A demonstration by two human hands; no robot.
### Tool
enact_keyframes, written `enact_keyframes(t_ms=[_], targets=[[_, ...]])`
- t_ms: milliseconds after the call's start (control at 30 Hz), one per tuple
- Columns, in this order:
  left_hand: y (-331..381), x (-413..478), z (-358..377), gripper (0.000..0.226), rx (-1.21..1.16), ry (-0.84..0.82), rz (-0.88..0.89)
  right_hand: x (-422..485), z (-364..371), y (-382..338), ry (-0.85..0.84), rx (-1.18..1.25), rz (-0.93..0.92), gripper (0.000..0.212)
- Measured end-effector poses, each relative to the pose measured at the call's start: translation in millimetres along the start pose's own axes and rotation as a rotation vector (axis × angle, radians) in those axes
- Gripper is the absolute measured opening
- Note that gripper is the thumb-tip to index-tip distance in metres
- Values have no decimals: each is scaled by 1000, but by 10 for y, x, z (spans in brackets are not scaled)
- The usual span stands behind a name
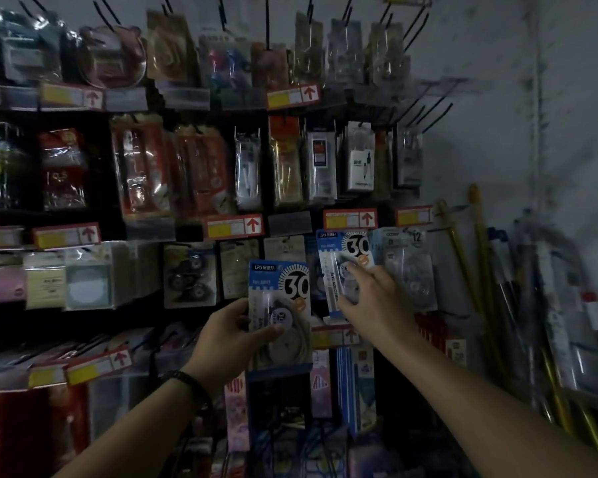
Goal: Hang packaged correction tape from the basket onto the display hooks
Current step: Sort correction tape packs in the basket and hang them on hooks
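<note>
Left grip [232, 334] curled round glossy blue-white blister-card correction tape pack [279, 305] marked 30, right grip [370, 298] pinching matching pack [339, 257], free black wire hooks [437, 118] above

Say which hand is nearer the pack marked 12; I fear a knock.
Right. The right hand is on a 30 pack beside the pack marked 12; the left hand holds another pack farther left.

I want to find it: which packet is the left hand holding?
On the dark wall of display hooks, low in the middle, the left hand grips a blue-and-white card packet marked 30. Its twin, under the right hand, sits higher and rightward.
</note>
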State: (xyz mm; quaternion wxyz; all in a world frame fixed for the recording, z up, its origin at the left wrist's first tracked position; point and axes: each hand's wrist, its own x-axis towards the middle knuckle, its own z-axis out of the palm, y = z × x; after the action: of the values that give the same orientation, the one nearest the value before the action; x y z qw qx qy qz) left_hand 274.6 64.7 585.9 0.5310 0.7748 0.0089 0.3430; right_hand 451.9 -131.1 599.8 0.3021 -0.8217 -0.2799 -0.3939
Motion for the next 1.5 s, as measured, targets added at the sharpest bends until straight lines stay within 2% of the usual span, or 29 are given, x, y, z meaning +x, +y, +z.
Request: enact_keyframes(t_ms=[533,600,700,800,900,1033,1133,1333,1500], targets=[[-94,218,-9,28,-30,3,-12,323,469,-23,-65,-166,16,64],[-82,260,21,27,-36,2,-22,223,377,-48,-40,-108,-41,56],[-67,316,103,26,-57,2,-35,-87,212,-129,77,88,-263,45],[-46,357,220,24,-85,-6,-32,-435,132,-203,91,174,-367,62],[-30,378,355,22,-130,-14,-54,-593,148,-248,-9,183,-321,81],[-16,393,466,14,-99,-47,-64,-591,167,-255,-25,269,-199,79],[-6,406,428,12,15,-69,-60,-530,174,-164,-7,270,-131,75],[-51,403,260,17,548,-38,133,-367,207,-84,77,218,19,71],[-91,404,181,19,676,-59,146,-223,225,-119,116,219,21,76]])
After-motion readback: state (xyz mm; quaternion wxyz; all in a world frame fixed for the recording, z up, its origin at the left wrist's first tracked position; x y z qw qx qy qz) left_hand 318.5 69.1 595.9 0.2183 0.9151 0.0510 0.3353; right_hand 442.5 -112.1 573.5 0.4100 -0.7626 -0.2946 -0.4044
